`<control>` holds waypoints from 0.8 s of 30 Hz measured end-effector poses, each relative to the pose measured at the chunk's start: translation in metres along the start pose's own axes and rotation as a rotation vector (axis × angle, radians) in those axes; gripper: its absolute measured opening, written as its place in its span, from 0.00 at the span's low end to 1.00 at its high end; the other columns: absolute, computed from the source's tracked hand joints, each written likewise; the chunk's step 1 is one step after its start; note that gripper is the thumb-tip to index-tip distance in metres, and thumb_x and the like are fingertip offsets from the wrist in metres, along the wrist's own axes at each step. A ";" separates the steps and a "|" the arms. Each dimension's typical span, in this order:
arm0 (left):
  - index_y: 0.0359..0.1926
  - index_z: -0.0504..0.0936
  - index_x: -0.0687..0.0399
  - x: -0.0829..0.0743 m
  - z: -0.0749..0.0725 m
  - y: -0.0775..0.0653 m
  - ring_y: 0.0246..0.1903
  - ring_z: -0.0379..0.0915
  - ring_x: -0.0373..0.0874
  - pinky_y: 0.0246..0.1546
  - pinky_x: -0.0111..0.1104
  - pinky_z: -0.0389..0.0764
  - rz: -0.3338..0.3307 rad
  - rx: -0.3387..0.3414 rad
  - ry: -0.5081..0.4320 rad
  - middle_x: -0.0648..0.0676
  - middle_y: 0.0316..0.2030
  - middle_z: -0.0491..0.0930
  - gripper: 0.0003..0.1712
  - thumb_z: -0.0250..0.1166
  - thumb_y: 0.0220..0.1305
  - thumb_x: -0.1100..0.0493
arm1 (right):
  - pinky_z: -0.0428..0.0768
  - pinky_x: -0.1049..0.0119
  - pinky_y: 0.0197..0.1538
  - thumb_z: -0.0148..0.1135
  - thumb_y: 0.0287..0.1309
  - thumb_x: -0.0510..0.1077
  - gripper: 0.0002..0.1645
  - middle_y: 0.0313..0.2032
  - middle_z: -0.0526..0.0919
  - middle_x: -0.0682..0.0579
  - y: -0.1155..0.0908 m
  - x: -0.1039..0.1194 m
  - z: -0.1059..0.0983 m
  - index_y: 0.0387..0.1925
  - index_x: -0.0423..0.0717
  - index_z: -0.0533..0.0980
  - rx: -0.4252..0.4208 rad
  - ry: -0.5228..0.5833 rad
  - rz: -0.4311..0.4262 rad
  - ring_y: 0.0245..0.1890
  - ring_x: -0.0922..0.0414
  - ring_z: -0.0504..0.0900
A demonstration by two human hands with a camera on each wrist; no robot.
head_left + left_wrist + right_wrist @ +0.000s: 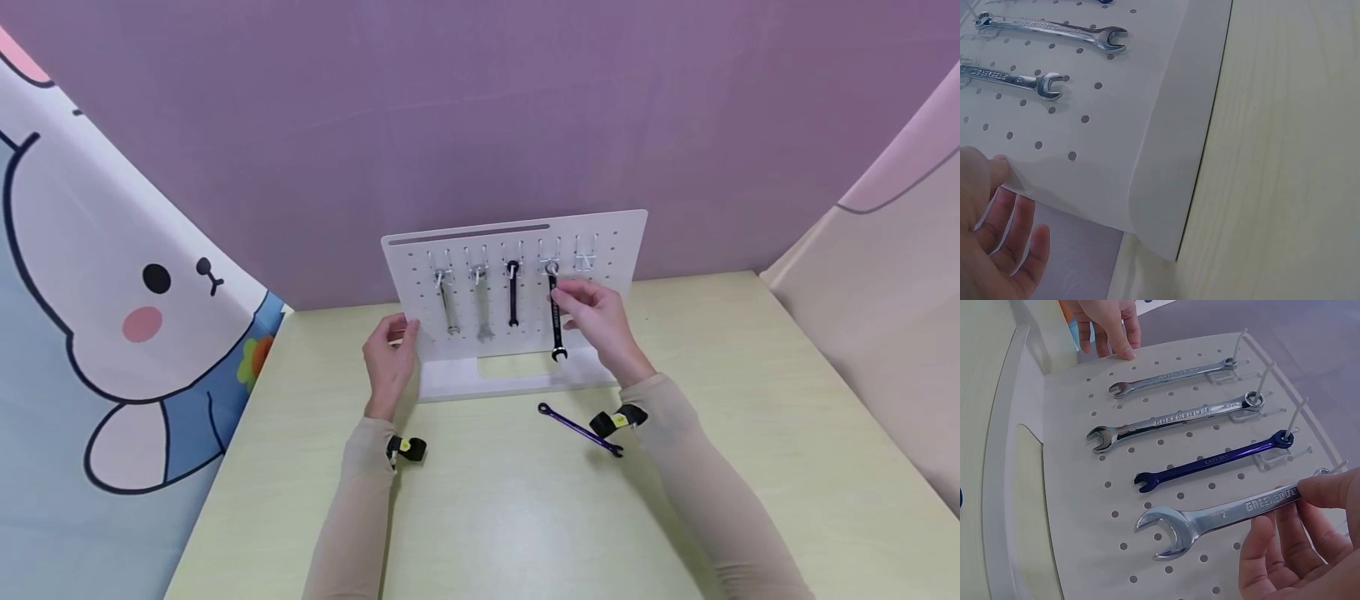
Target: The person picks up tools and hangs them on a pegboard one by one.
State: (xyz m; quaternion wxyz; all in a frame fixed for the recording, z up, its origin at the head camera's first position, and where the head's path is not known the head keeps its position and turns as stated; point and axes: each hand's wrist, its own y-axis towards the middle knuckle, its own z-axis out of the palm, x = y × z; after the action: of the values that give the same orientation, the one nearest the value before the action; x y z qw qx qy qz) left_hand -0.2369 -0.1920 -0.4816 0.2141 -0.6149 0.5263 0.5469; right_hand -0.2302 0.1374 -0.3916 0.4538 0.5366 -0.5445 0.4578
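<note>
My right hand (596,321) pinches a large silver combination wrench (1210,519) by its shank, between thumb and fingers. The wrench's ring end is at a hook on the white pegboard (630,242), and its open jaw points down. At the board's left edge, my left hand (390,354) holds on with the thumb in front and the fingers behind. To the left of the gripped wrench hang a dark blue wrench (1210,462), a silver wrench (1179,419) and a smaller silver wrench (1172,378), each by its ring end.
A purple-blue wrench (581,430) lies on the pale wooden table (480,517), in front of the board's base (450,383) and near my right wrist. Another wire hook (585,254) sits at the board's right. Behind stands a purple curtain (480,125); a printed cloth (112,292) hangs left.
</note>
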 end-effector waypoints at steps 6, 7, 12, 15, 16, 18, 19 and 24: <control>0.52 0.87 0.60 -0.002 -0.001 -0.001 0.45 0.85 0.55 0.42 0.30 0.80 0.001 -0.002 0.007 0.62 0.46 0.88 0.15 0.69 0.74 0.54 | 0.85 0.71 0.42 0.65 0.75 0.48 0.23 0.46 0.85 0.60 0.002 -0.001 0.000 0.63 0.37 0.79 -0.013 0.019 0.001 0.42 0.63 0.82; 0.52 0.87 0.60 -0.002 -0.001 -0.001 0.45 0.85 0.55 0.43 0.30 0.80 0.003 -0.003 0.007 0.62 0.46 0.88 0.15 0.69 0.74 0.54 | 0.85 0.71 0.42 0.65 0.75 0.48 0.23 0.45 0.85 0.61 0.002 -0.001 0.000 0.62 0.37 0.79 -0.014 0.021 0.000 0.42 0.64 0.82; 0.53 0.86 0.61 -0.002 -0.002 -0.001 0.46 0.84 0.56 0.45 0.34 0.81 0.000 -0.001 0.007 0.63 0.46 0.88 0.16 0.69 0.74 0.54 | 0.85 0.70 0.41 0.65 0.75 0.47 0.22 0.43 0.85 0.62 0.004 -0.001 0.000 0.62 0.37 0.79 -0.015 0.025 0.001 0.41 0.64 0.81; 0.53 0.86 0.61 -0.002 -0.002 -0.001 0.47 0.84 0.56 0.46 0.37 0.82 -0.006 0.003 -0.001 0.63 0.46 0.88 0.16 0.69 0.74 0.53 | 0.85 0.71 0.41 0.65 0.75 0.47 0.23 0.43 0.85 0.63 0.004 0.000 0.000 0.62 0.37 0.79 -0.013 0.024 0.003 0.41 0.64 0.81; 0.53 0.86 0.61 -0.002 -0.002 -0.002 0.47 0.84 0.57 0.46 0.38 0.82 -0.008 0.004 -0.003 0.63 0.46 0.88 0.16 0.69 0.74 0.53 | 0.85 0.71 0.41 0.65 0.75 0.47 0.23 0.43 0.85 0.63 0.004 0.000 0.000 0.62 0.37 0.79 -0.013 0.023 0.003 0.41 0.64 0.81; 0.53 0.86 0.61 -0.002 -0.002 -0.001 0.47 0.84 0.56 0.46 0.37 0.82 -0.013 0.010 -0.006 0.63 0.46 0.88 0.16 0.69 0.74 0.54 | 0.84 0.71 0.41 0.65 0.75 0.47 0.23 0.43 0.85 0.63 0.005 -0.001 0.000 0.62 0.37 0.79 -0.013 0.025 0.006 0.41 0.63 0.81; 0.53 0.86 0.61 -0.002 -0.002 -0.001 0.47 0.84 0.56 0.46 0.36 0.82 -0.014 0.011 -0.007 0.63 0.46 0.88 0.16 0.69 0.74 0.54 | 0.84 0.72 0.41 0.65 0.75 0.48 0.23 0.43 0.85 0.62 0.005 -0.001 0.000 0.62 0.37 0.79 -0.013 0.026 0.008 0.41 0.63 0.81; 0.52 0.86 0.61 -0.002 -0.003 -0.001 0.47 0.85 0.56 0.45 0.34 0.81 -0.011 0.012 -0.007 0.63 0.46 0.88 0.15 0.69 0.74 0.54 | 0.84 0.72 0.42 0.65 0.75 0.48 0.24 0.45 0.85 0.61 0.007 -0.003 0.000 0.63 0.37 0.79 -0.006 0.022 0.014 0.42 0.63 0.81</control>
State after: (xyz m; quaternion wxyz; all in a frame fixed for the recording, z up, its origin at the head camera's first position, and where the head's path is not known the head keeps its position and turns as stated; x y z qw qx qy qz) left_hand -0.2346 -0.1930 -0.4791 0.2226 -0.6147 0.5252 0.5448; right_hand -0.2371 0.1378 -0.3946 0.4581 0.5264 -0.5445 0.4653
